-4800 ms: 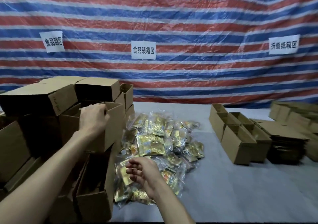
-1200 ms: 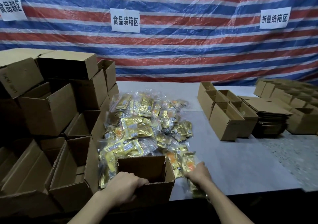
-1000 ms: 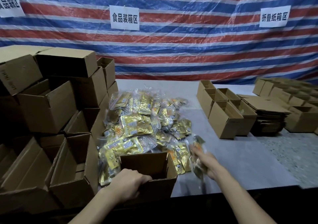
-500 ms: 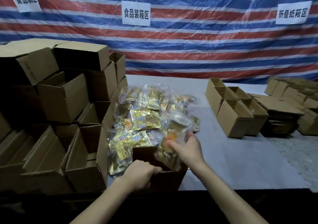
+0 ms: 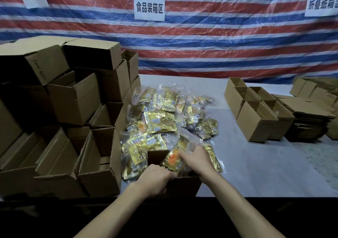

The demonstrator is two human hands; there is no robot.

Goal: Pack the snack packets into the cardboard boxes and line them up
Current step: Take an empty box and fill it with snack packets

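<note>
- Now the left hand grips the near rim of the open box, fingers curled over the cardboard edge. The box sits at the front edge of the table.
- The right hand pinches a snack packet by its clear upper part, fingers closed round it. The packet's gold-and-orange lower end is tilted at the box mouth, apparently partly inside.
- I judge this to be the insertion step, early in the job. The pile of packets just behind the box is large, and I cannot see how much the box already holds.
- To do it well, I would turn the packet so its flat face lies along a wall. Then I would slide it down edge first rather than drop it, so later ones stack flat beside it.
- The left hand should hold the rim firm. The box looks light and sits at the table's edge, so a push from the right could tip it toward me.
- The film looks slippery, so I would let go only once the packet is seated.
- For lining up, the row of boxes to the right, well apart from this one, looks the likely place. The stacked boxes crowd the left side.
</note>
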